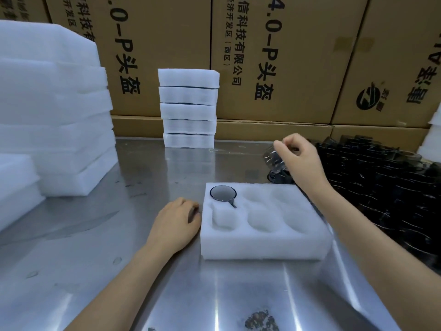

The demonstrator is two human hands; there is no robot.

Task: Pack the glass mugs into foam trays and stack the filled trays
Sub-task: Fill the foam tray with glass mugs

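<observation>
Cartons (274, 56) are stacked as a wall behind the steel bench (119, 271), which carries everything within arm's reach. Empty foam (52, 111) is piled high at the left, apparently kept as the supply of trays. A stack (189, 108) of five trays is set at the back centre, near the cartons, where filled trays are presumably kept out of the working area. Dark glass mugs (381, 187) are massed at the right, just beside the working tray, so that the reach to each is short. The tray (262, 244) is laid flat at the front centre with its six pockets upward; one mug (223, 193) is seated in the far-left pocket, rim up, and the pocket in front of it is filled by a foam block (225, 217); four pockets are seen empty. The left hand (176, 223) is rested on the bench against the tray's left edge, fingers curled and holding nothing, probably to steady the light foam. The right hand (296, 154) is closed round a lifted mug (274, 161) at the near edge of the mass, above the bench beyond the tray, likely for the next pocket.
</observation>
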